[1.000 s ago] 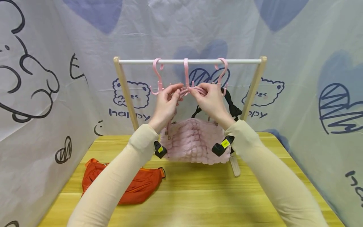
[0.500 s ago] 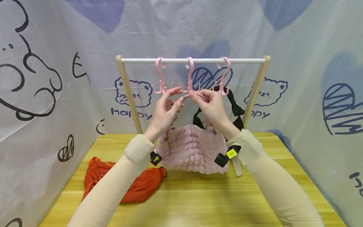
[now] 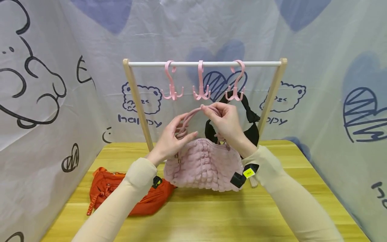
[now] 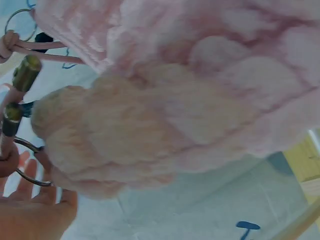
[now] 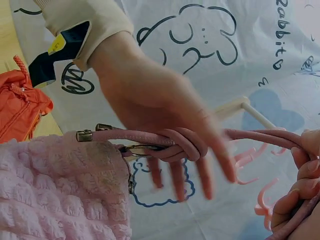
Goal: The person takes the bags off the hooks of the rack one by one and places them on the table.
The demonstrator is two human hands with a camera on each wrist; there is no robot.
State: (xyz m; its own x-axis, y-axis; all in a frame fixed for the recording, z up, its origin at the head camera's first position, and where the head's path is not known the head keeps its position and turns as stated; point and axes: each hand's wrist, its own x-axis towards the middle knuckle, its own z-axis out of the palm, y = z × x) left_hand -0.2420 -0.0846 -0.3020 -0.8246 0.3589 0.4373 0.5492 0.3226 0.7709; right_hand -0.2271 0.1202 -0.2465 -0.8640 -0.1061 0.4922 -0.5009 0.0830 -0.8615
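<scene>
A pink, puffy quilted handbag (image 3: 202,166) hangs in front of the rack, held up by its rope-like handle (image 3: 191,114). My right hand (image 3: 227,121) pinches the top of that handle between thumb and fingers, just below the middle pink hook (image 3: 201,92). Lower on the left side, my left hand (image 3: 167,143) is beside the handle's knot (image 5: 182,145), thumb apart and fingers extended behind the cord. In the left wrist view the bag's underside fills most of the picture, with metal cord ends (image 4: 26,72) and a ring near the left fingers.
A white rail (image 3: 187,64) on wooden posts carries three pink hooks. From the right hook (image 3: 235,94) a black bag (image 3: 252,134) hangs by its strap, partly behind my right hand. An orange waist bag (image 3: 151,201) lies on the table's left, partly under my left sleeve.
The handle has come down from the middle hook, and the pink handbag has lowered with it. My left hand has slid from the handle's top down to the left knot, its fingers loosening.
</scene>
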